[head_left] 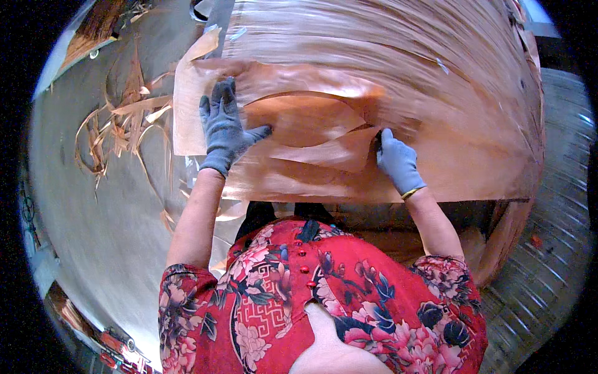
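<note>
Wood veneer sheet (339,156), orange-brown and wavy, lies on the near part of a broad veneer stack (473,174), just beyond the red floral shirt (374,311). Of the 2 gloved hands, the right hand (397,161) is curled at the sheet's right end, index finger extended; whether it pinches anything I cannot tell. The left hand (225,134) is spread, palm down, near the left end. The sheet looks light, thin and flexible, yet probably brittle along the grain, so a sharp bend could split it; taking it by both ends, with a flat palm for support, seems safest. Off to the left, loose veneer strips (140,106) tangle on the grey floor (56,156). Farther away, layered sheets (374,37) ripple, bearing 2 small pale patches (442,65).
</note>
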Demonstrator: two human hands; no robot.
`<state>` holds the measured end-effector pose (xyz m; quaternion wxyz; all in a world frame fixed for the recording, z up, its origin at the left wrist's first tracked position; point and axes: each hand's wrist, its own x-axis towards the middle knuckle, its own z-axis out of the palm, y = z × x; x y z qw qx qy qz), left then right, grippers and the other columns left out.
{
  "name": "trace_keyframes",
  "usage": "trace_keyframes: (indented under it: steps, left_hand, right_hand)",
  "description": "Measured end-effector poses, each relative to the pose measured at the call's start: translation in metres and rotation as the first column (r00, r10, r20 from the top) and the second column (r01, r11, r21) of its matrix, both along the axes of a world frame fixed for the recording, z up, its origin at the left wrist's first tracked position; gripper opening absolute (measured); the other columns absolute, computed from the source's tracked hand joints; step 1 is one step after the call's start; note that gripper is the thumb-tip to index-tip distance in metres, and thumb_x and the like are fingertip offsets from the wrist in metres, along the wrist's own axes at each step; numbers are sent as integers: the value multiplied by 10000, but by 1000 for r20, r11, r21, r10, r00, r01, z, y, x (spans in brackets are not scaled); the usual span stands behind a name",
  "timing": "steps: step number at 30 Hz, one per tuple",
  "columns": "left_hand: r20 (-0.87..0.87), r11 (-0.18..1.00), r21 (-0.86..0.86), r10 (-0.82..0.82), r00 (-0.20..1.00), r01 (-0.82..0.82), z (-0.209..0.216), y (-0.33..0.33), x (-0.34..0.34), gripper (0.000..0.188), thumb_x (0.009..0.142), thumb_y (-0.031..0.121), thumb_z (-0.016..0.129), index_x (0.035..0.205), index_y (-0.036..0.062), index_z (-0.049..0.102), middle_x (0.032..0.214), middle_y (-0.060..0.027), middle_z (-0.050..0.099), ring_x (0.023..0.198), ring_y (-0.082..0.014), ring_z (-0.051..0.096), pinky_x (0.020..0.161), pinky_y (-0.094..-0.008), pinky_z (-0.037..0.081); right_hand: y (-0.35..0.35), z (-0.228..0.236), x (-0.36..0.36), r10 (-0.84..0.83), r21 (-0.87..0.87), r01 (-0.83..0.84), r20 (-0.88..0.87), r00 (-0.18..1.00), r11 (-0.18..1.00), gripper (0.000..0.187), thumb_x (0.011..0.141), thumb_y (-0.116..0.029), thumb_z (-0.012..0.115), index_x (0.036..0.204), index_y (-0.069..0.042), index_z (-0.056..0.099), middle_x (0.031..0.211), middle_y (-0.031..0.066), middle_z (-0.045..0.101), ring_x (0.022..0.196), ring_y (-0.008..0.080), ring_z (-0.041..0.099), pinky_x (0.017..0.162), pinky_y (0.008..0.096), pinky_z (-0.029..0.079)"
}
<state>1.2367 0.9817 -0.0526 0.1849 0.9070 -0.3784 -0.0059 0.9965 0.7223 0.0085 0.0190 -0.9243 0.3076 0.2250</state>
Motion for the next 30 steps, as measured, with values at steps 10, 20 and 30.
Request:
trace_keyframes:
  steps: [10, 20, 30]
  left_hand:
    - [-46, 999, 33, 29, 999, -28, 3, -14, -5, 1282, 519, 716, 658, 1432, 27, 79, 1477, -156, 166, 1386, -271, 101, 1101, -482, 10]
    - [-104, 981, -94, -180, 978, 171, 9, 17, 3, 1318, 458, 700, 693, 1409, -33, 149, 1475, -229, 90, 1369, -410, 13, 1097, -507, 1]
    - [215, 996, 48, -82, 973, 73, -8, 34, 4, 661, 690, 200, 611, 1291, 9, 413, 1307, -181, 442, 1140, -363, 474, 926, -397, 414]
  right_hand:
    - [14, 52, 1, -171, 232, 30, 617, 768, 972, 260, 831, -329, 586, 968, -116, 528, 683, 179, 609, 662, 396, 602, 528, 466, 449]
    - [30, -26, 120, -178, 431, -24, 422, 889, 902, 434, 709, -369, 669, 1046, -102, 612, 928, 166, 646, 896, 340, 612, 757, 409, 479]
    - [-11, -43, 102, -211, 431, -27, 495, 843, 902, 369, 694, -333, 672, 912, -41, 618, 857, 200, 634, 832, 354, 615, 686, 403, 466]
